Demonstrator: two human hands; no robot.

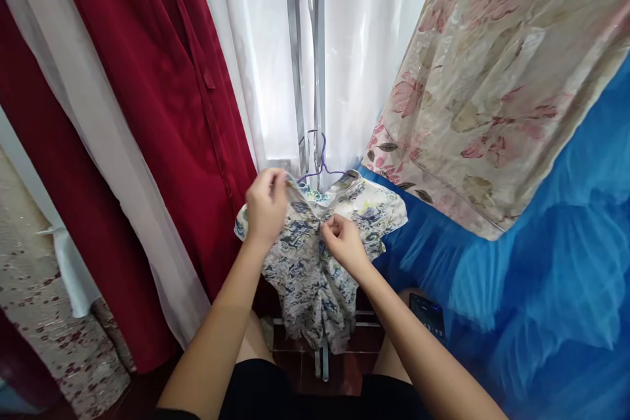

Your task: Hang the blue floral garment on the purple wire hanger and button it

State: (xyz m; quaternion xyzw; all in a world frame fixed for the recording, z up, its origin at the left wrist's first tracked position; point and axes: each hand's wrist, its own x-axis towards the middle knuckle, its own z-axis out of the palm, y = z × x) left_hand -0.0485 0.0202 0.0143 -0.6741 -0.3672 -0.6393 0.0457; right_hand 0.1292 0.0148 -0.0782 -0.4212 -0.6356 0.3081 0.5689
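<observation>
A short-sleeved floral blouse (298,256), white with blue-grey and yellow print, hangs in front of me on a purple hanger (323,167). My left hand (267,207) is closed in a pinch at the neckline near the left shoulder, slightly blurred, its fingertips partly hidden. At the middle of the chest, below the V of the neck, my right hand (343,241) pinches the front edge of the cloth between thumb and fingers. The lower part of the blouse falls in folds between my forearms.
Metal rack poles (317,46) stand behind the hanger, before a white curtain (384,33). Dark red cloth (167,144) hangs at left. A pink floral garment (487,92) and blue tulle (541,262) hang at right. A phone (427,316) lies by my right thigh.
</observation>
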